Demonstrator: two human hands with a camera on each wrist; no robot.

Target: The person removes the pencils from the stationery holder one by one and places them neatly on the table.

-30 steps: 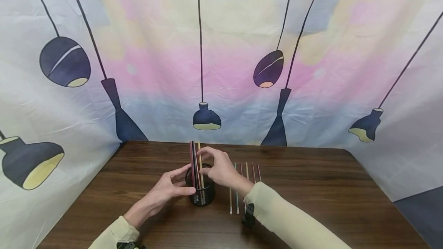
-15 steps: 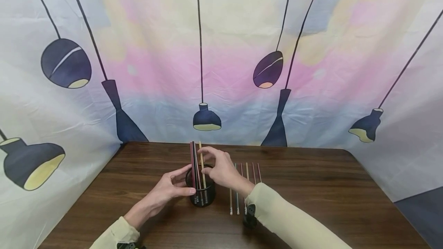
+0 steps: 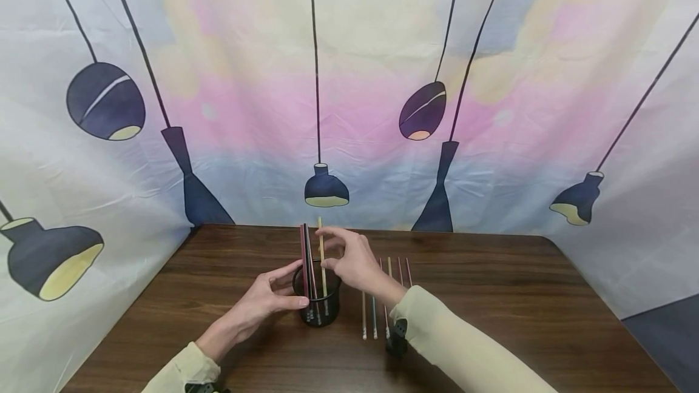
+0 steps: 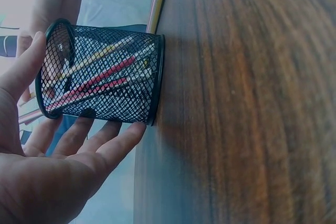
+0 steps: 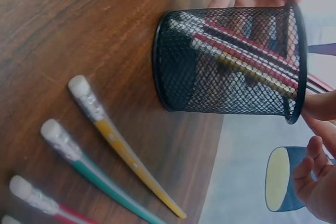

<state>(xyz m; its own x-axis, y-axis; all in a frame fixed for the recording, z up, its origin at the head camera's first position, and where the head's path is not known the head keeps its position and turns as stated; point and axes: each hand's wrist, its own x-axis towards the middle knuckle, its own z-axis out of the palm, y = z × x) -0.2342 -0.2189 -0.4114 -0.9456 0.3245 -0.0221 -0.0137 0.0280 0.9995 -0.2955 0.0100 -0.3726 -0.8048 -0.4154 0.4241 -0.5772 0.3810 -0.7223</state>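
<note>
A black mesh pencil cup stands upright on the wooden table. My left hand holds it from the left, thumb at the rim and fingers along the far side, as the left wrist view shows. Between the thumb and fingers of my right hand is a yellow pencil, its lower end inside the cup. Several other pencils, red and black ones among them, lean at the cup's left side. Through the mesh in the right wrist view, their white eraser ends sit near the bottom.
To the right of the cup, several pencils lie in a row on the table, eraser ends toward me. Nearest the cup is a yellow pencil, then a green pencil and a red one. A printed cloth hangs behind the table.
My right hand has shifted slightly right and up, moving the yellow pencil away from the other pencils in the cup. The left hand and the cup stay in place.
</note>
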